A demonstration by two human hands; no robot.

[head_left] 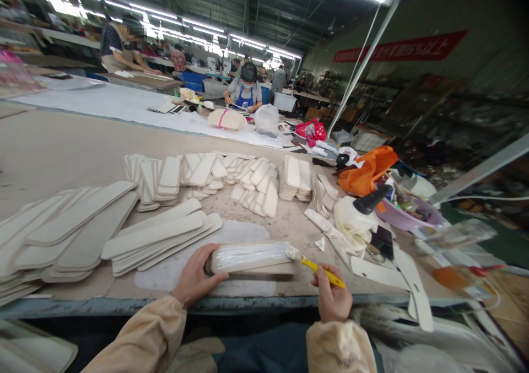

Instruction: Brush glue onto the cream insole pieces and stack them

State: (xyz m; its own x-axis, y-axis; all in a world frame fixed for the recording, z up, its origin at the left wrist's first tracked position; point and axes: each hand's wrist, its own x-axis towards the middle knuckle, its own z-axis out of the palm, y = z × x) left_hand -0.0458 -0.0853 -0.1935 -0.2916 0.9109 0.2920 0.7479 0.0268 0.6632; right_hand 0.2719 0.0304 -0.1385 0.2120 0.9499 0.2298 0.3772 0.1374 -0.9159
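My left hand [198, 276] grips the left end of a stack of long, pale strips [260, 269] near the table's front edge. White paste lies in streaks along the top strip. In my right hand [334, 298] is a yellow-handled brush [322, 272], held at a slant. Its bristles, clotted with white paste, touch the right end of the top strip. Under the stack a whitish sheet [152, 278] lies on the table. Close to my left hand is a fanned pile of similar long strips [161, 235].
More piles of pale pieces [252, 180] spread across the table [82, 136]. At right are a white container [351, 219], an orange bag [367, 169], a purple basin [405, 216] and a bottle with amber liquid [454, 276]. A person [246, 89] works beyond the table.
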